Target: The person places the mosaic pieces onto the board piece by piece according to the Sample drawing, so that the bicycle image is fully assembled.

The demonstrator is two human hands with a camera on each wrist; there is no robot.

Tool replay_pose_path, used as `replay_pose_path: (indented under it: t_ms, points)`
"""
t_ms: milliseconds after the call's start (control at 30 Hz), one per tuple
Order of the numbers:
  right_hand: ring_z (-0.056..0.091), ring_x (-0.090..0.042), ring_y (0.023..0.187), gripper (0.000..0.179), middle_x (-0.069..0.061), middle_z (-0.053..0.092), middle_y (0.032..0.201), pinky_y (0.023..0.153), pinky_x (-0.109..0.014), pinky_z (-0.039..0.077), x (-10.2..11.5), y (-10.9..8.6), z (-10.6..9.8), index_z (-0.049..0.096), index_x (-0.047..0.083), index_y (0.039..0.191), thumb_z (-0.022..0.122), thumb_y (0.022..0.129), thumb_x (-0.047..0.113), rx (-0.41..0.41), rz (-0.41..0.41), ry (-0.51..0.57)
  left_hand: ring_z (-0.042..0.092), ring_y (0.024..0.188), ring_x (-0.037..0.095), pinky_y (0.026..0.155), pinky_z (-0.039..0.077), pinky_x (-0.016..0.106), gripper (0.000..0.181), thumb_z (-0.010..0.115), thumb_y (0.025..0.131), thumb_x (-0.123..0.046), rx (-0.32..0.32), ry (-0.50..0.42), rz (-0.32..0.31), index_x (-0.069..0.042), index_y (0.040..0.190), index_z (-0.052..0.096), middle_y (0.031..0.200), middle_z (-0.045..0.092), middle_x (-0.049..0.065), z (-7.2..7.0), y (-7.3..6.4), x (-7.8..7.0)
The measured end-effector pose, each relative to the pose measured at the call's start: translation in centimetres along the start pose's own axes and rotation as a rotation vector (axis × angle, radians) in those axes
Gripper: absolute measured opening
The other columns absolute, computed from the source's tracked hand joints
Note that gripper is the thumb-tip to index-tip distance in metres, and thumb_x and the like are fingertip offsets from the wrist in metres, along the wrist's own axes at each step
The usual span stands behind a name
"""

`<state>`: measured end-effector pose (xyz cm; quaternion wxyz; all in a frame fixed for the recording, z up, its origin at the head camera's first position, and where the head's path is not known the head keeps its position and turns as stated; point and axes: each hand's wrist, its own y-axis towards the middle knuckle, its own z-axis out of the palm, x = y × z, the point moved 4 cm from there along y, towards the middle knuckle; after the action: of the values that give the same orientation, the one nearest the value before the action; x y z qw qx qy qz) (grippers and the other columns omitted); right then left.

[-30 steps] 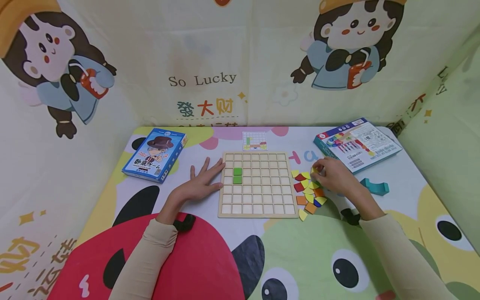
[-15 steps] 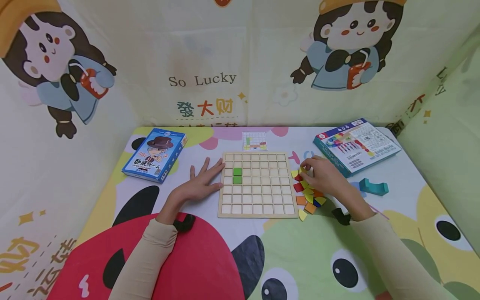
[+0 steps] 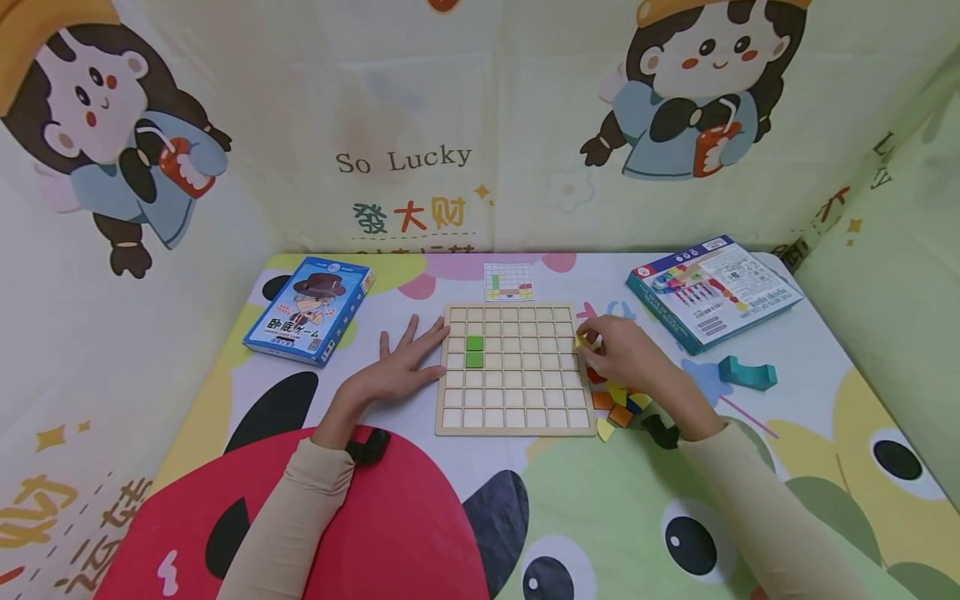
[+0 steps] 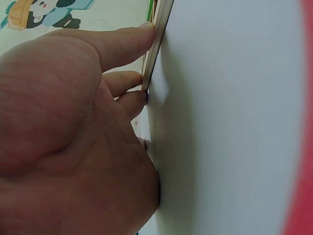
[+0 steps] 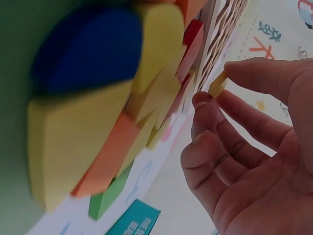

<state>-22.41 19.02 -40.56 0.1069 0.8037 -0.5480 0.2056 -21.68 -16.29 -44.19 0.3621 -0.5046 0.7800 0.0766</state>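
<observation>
A wooden grid board lies mid-table, with two green square tiles in one column at its left. My left hand rests flat beside it, fingers spread. In the left wrist view, its fingertips and thumb touch the board's edge. At the right edge of the board, my right hand pinches a small yellow tile between thumb and forefinger. Beneath and beside that hand is a loose pile of tiles, with orange, yellow and blue ones; the hand partly hides it in the head view.
A small printed grid card lies behind the board. A blue game box sits at the back left, another box at the back right. Near the latter is a teal curved block. Printed cloth covers table and walls.
My right hand has moved left from the far side of the tile pile to the board's right edge, pinching the yellow tile. The left hand stays put.
</observation>
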Motion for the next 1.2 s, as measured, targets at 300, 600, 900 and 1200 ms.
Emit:
replay_pose_path:
  t_ms: [300, 600, 900, 1200]
  points:
    - [0.063, -0.025, 0.093, 0.029, -0.013, 0.073, 0.108, 0.085, -0.040, 0.060, 1.8, 0.8, 0.9, 0.072, 0.002, 0.123, 0.073, 0.098, 0.017, -0.025, -0.044, -0.003, -0.019, 0.167, 0.038, 0.122, -0.025, 0.074, 0.080, 0.060, 0.105, -0.035, -0.002, 0.003, 0.001, -0.024, 0.172, 0.017, 0.182, 0.008, 0.003, 0.0, 0.1, 0.1]
    - [0.062, -0.025, 0.098, 0.028, -0.013, 0.072, 0.110, 0.088, -0.041, 0.059, 3.2, 1.5, 1.7, 0.072, 0.003, 0.123, 0.071, 0.099, 0.017, -0.013, -0.049, 0.011, -0.019, 0.167, 0.038, 0.122, -0.024, 0.074, 0.080, 0.060, 0.105, -0.035, 0.003, -0.001, 0.000, -0.024, 0.172, 0.017, 0.182, 0.008, 0.004, 0.1, 0.2, 0.1]
    - [0.064, -0.024, 0.096, 0.027, -0.011, 0.074, 0.106, 0.086, -0.038, 0.059, 4.6, 2.4, 2.2, 0.073, 0.003, 0.122, 0.072, 0.098, 0.017, -0.016, -0.085, 0.039, -0.019, 0.167, 0.038, 0.122, -0.025, 0.074, 0.080, 0.061, 0.105, -0.033, 0.001, -0.004, 0.007, -0.023, 0.172, 0.017, 0.182, 0.008, 0.004, 0.1, 0.2, 0.1]
    - [0.063, -0.022, 0.095, 0.027, -0.008, 0.073, 0.105, 0.085, -0.035, 0.059, 6.2, 3.5, 2.9, 0.074, 0.006, 0.122, 0.073, 0.099, 0.019, 0.003, -0.076, 0.048, -0.019, 0.166, 0.040, 0.121, -0.025, 0.075, 0.080, 0.061, 0.105, -0.034, -0.006, 0.001, 0.013, -0.023, 0.172, 0.018, 0.182, 0.007, 0.005, 0.1, 0.2, 0.2]
